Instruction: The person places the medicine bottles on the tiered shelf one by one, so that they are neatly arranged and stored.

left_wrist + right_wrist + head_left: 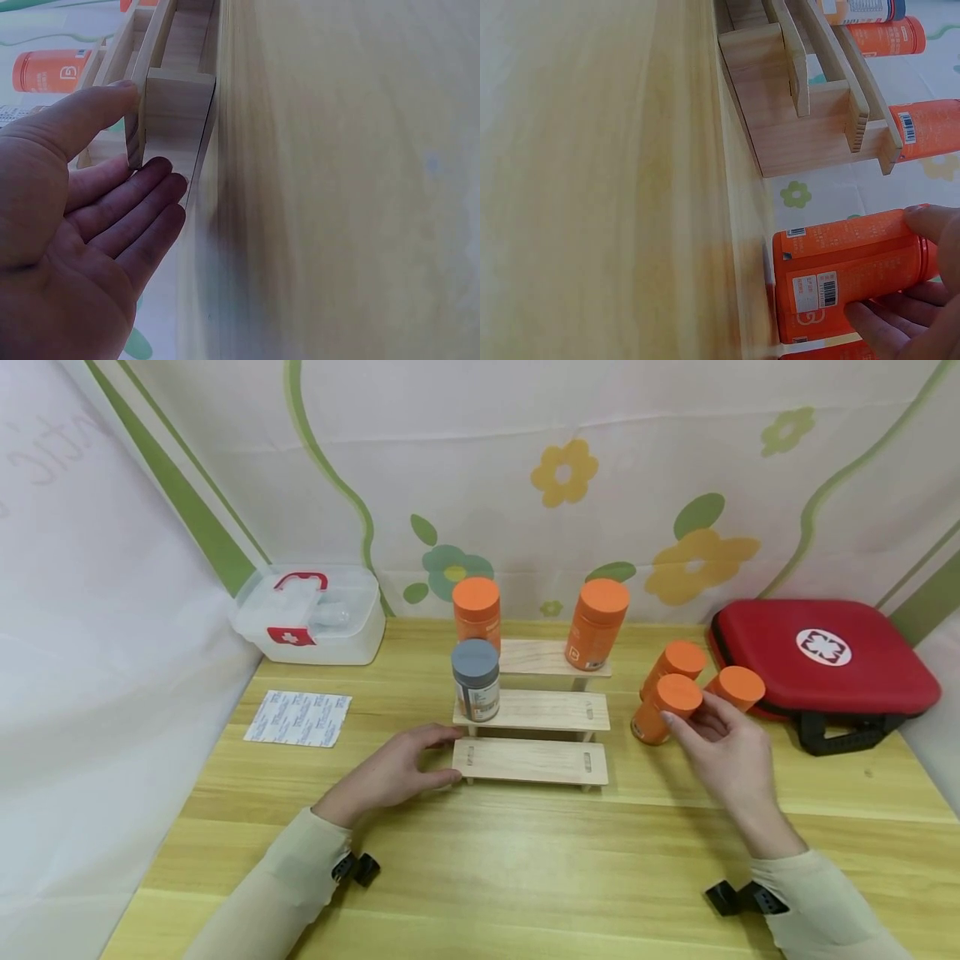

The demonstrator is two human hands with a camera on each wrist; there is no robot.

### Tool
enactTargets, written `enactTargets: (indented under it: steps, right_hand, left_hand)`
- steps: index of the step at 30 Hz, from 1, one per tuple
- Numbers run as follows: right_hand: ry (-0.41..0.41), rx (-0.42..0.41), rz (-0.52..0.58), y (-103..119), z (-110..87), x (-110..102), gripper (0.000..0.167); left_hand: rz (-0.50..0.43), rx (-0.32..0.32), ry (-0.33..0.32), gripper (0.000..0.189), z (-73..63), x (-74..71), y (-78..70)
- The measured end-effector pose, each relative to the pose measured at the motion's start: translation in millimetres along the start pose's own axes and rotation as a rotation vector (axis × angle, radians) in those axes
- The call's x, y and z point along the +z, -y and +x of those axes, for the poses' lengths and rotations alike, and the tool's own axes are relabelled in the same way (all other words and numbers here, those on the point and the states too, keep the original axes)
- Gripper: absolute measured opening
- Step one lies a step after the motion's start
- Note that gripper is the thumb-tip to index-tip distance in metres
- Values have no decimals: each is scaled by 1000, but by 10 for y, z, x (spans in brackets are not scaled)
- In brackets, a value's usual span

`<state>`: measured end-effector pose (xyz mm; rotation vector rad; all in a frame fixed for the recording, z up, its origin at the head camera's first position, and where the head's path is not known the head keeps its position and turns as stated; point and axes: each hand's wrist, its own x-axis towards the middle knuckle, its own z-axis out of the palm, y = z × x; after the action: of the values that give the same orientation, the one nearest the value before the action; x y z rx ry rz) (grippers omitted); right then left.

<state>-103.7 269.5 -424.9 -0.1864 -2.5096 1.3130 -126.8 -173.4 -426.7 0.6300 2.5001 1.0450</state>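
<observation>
My left hand [397, 768] grips the left end of the lowest board of a wooden three-step rack [528, 760]. In the left wrist view its thumb lies on one edge of that board, with the fingers at the other edge. My right hand [727, 752] holds the front orange bottle [651, 722] near its cap, thumb on one side and fingers on the other. That bottle [840, 255] stands upright on the table in a cluster with an orange bottle [678, 658] behind and another orange bottle [738, 685] to the right, partly hidden by the hand.
Two orange bottles [477, 602] [596, 627] stand on the rack's top step, a grey-capped jar [477, 681] on its middle step. A red first-aid case [840, 660] lies right, a clear first-aid box [315, 618] back left. A printed white packet [298, 718] lies before the box.
</observation>
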Motion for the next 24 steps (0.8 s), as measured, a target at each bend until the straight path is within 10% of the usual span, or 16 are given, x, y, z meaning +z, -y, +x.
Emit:
enactTargets:
  steps: [24]
  right_hand:
    - [-82,-95,88,311,-116,-110,51]
  left_hand:
    - [1,-13,4,60,-12,-9,-38]
